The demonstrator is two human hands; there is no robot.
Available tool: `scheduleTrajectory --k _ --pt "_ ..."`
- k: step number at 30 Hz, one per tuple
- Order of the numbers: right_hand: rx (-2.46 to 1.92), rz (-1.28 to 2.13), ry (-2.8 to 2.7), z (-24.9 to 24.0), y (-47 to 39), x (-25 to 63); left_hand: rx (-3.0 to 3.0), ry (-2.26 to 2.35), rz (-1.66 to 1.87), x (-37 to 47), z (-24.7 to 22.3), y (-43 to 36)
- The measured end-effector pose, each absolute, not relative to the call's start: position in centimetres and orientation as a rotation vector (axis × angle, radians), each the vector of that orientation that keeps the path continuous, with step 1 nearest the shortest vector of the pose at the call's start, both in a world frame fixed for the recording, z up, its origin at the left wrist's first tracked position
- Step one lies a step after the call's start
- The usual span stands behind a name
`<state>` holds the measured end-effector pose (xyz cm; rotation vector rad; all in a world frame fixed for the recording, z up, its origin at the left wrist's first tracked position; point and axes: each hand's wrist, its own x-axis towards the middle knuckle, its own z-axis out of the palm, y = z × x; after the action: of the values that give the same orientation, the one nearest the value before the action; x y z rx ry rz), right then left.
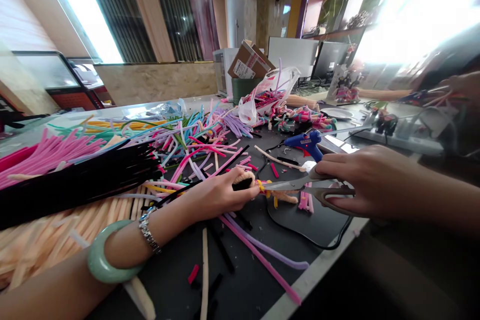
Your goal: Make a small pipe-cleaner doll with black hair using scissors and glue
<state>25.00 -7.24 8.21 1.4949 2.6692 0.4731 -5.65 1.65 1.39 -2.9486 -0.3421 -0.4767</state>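
Observation:
My left hand [228,191] is closed on a small pipe-cleaner doll [245,180] with a black and cream head; its pink, yellow and cream body points to the right. Scissors [318,187] with grey handles are in my right hand [360,182], fingers through the loops. Their blades are parted, and the tips reach the doll's yellow part beside my left fingertips. Whether the blades touch it I cannot tell. Just beyond lies a blue glue gun [303,144] with a small red light. Short pink pipe-cleaner pieces [306,199] lie under the scissors.
Bundles of black [82,180], pink [56,155] and cream pipe cleaners [75,240] cover the left side. A plastic bag [249,110] stands at the back. A black cord [300,240] loops near the table edge. Another person's hand [465,90] shows at right.

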Motion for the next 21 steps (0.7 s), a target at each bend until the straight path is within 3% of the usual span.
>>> scheduleTrajectory --k 21 --pt "1.638 0.579 2.762 4.1 -8.3 25.0 -2.806 -0.233 -0.602 -5.3 0.7 2.2"
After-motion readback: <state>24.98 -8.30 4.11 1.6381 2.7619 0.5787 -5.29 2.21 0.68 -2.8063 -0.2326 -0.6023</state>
